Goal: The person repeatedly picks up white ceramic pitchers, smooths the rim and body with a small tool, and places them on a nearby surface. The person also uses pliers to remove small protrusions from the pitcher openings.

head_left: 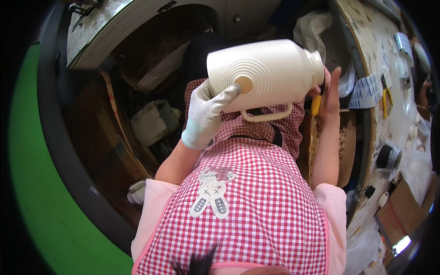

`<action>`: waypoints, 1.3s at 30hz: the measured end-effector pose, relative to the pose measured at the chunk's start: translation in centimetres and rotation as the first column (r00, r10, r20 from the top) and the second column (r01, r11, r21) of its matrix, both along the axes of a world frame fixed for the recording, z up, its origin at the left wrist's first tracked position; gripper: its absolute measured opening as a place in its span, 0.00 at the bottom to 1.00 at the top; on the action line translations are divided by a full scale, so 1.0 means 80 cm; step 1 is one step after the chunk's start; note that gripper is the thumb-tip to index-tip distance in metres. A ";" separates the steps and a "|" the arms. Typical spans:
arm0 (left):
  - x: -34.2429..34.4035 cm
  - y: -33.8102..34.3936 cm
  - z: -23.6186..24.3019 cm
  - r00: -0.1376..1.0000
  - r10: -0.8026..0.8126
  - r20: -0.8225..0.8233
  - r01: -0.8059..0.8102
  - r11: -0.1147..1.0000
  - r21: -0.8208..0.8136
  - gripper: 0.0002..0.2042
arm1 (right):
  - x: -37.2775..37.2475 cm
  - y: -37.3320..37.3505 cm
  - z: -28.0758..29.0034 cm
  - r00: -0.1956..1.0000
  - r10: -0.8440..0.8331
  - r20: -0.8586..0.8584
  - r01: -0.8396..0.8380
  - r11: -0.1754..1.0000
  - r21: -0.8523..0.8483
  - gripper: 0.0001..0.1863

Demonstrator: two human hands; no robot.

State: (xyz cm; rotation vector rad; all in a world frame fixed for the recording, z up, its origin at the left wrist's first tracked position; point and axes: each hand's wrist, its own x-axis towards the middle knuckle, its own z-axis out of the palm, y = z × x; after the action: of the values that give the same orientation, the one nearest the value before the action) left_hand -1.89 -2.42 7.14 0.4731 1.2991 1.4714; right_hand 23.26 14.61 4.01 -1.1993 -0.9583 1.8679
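A cream plastic jug-shaped flask shell (275, 64) lies on its side above my lap, with ridged rings around a round tan spot on its wall. Its loop handle (267, 117) points toward me and its threaded neck is at the right. My left hand (208, 107), in a pale glove, grips the closed end, thumb beside the tan spot. At the neck, my bare right hand (327, 94) has curled fingers, partly hidden by the shell. A yellow-handled tool (316, 105) shows under those fingers; its working end is hidden.
A worn workbench (371, 50) runs along the right, bearing yellow-handled pliers (386, 96), a roll of tape (388, 156) and plastic bags. Below it stands a cardboard box (346, 146) of scraps. A grey block-like object (151, 123) and another pale shell (136, 193) lie at the left.
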 end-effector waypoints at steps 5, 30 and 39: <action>-0.003 0.008 -0.015 0.999 0.014 -0.033 -0.015 1.000 -0.028 0.22 | -0.007 -0.016 -0.006 0.990 0.023 0.136 -0.077 0.909 0.409 0.41; -0.126 -0.034 -0.121 0.936 0.015 -0.352 0.093 0.954 0.287 0.32 | 0.105 0.234 0.031 0.501 -0.504 0.703 -0.629 0.345 0.696 0.17; -0.323 -0.020 0.155 0.363 0.792 -0.491 -0.384 0.607 0.695 0.26 | 0.161 0.385 -0.020 -0.285 -0.817 0.500 -0.639 0.551 0.537 0.27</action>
State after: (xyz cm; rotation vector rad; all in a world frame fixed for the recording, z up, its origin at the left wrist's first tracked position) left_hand -27.73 -4.01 19.53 1.1440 1.9369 2.4387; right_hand 36.17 45.38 2.44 -1.8253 -2.0245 -0.8749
